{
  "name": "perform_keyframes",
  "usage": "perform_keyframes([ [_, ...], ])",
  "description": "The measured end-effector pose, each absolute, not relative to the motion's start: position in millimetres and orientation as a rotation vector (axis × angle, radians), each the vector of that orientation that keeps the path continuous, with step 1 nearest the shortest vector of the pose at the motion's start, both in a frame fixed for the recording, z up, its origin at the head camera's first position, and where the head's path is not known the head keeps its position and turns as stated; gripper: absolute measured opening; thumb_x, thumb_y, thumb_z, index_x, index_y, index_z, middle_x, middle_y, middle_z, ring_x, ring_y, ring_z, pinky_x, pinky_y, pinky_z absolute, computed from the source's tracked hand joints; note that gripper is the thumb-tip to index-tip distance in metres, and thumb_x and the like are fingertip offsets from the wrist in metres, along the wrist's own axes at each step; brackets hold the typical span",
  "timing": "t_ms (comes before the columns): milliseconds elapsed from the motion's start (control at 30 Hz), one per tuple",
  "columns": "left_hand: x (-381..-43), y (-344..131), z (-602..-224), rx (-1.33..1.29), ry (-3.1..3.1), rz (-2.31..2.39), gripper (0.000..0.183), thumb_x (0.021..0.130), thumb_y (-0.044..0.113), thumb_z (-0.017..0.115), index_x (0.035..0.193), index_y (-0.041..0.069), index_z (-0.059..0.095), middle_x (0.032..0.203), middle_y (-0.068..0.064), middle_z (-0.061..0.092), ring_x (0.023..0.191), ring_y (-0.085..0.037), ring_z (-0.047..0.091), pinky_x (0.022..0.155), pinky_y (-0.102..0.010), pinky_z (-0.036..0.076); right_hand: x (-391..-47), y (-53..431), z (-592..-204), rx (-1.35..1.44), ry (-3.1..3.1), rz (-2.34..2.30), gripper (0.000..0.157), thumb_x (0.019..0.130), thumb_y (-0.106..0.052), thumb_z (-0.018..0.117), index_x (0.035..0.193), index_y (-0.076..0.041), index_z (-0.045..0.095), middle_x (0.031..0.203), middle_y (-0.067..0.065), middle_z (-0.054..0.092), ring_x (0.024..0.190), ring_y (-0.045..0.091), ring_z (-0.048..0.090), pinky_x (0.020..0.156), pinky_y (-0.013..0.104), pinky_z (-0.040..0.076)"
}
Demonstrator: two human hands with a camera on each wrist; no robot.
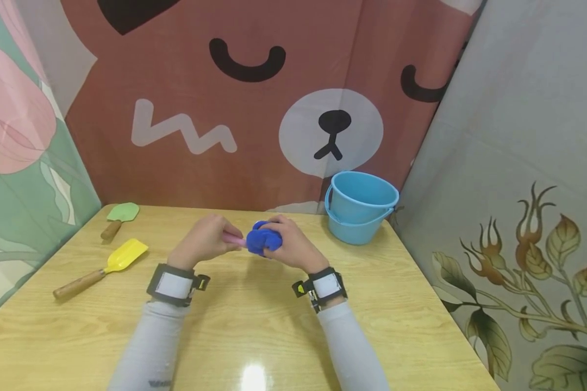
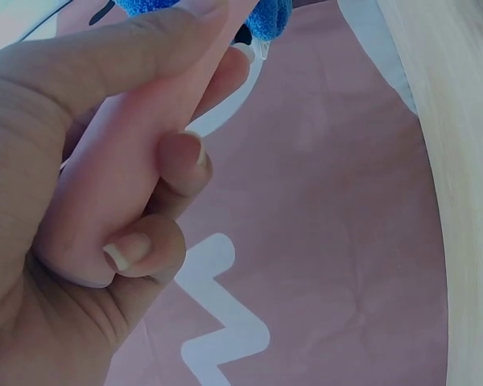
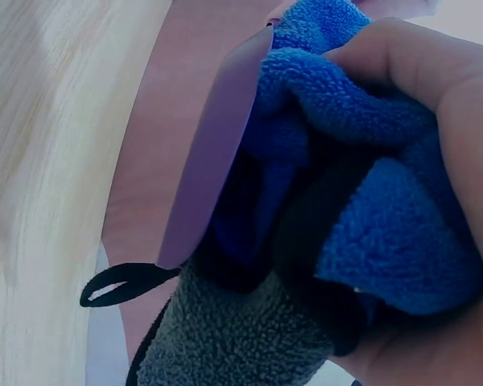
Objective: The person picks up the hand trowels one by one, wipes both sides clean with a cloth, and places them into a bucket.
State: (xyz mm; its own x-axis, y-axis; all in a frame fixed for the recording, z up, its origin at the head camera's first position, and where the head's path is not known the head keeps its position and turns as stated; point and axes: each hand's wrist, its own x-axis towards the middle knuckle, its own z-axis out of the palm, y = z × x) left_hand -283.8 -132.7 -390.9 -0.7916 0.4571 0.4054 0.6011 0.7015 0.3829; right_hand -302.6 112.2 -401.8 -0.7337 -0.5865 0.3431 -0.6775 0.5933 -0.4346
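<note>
Gripping a pink-handled tool (image 1: 232, 239) by its handle, left hand (image 1: 203, 241); clutching blue cloth (image 1: 260, 240) against its purple blade (image 3: 217, 153), right hand (image 1: 294, 247). Tool above the table (image 1: 254, 326), long axis roughly sideways, blade end toward the person's right. Light-blue bucket (image 1: 354, 231) upright, back right; its bottom hidden from where I stand.
</note>
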Motion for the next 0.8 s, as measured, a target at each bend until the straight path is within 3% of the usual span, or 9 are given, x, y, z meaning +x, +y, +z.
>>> perform_keyframes([
  [800,-282.9,-141.8,-390.8,-0.798,-2.681,-0.763,0.021,0.079,0.026,0.09,0.092,0.012,0.083,0.085,0.003,0.078,0.078,-0.01,0.071,0.074,-0.037,0.06,-308.0,113.1,-406.0,1.05,-2.751,0.832,0.045,0.087,-0.019,0.079,0.129,-0.012,0.068,0.135,0.008,0.056,0.126,0.028,0.054,0.103,0.045,0.051],
])
